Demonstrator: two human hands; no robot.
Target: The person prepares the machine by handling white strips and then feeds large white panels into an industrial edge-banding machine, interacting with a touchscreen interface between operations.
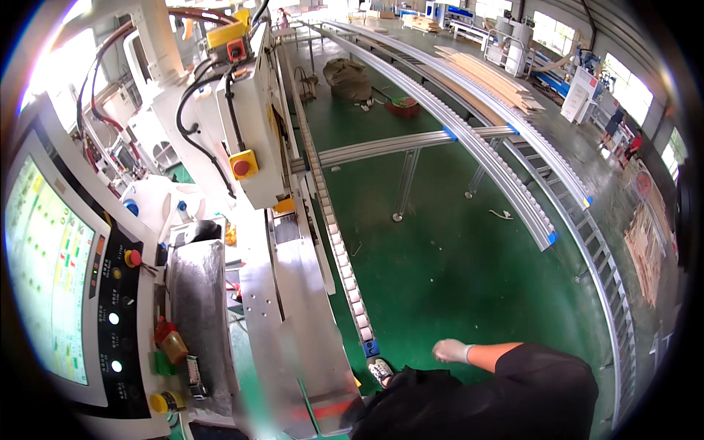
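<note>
My right hand (449, 350) wears a white glove and hangs in the air over the green floor (455, 249). Its fingers look loosely curled and I see nothing in it. The bare forearm runs back to a black sleeve (546, 389) at the lower edge. The hand is nearest to the end of a long roller conveyor rail (345, 271) with a blue end cap (371, 347). A shoe (379, 370) stands just below that cap. My left hand is out of the picture.
A large white machine (242, 125) with red emergency buttons stands at the left, with its touch screen (48, 271) and button panel (117, 308) beside it. Curved conveyor tracks (513, 198) cross the floor. Wood planks (491, 77) lie stacked at the back, more at the right.
</note>
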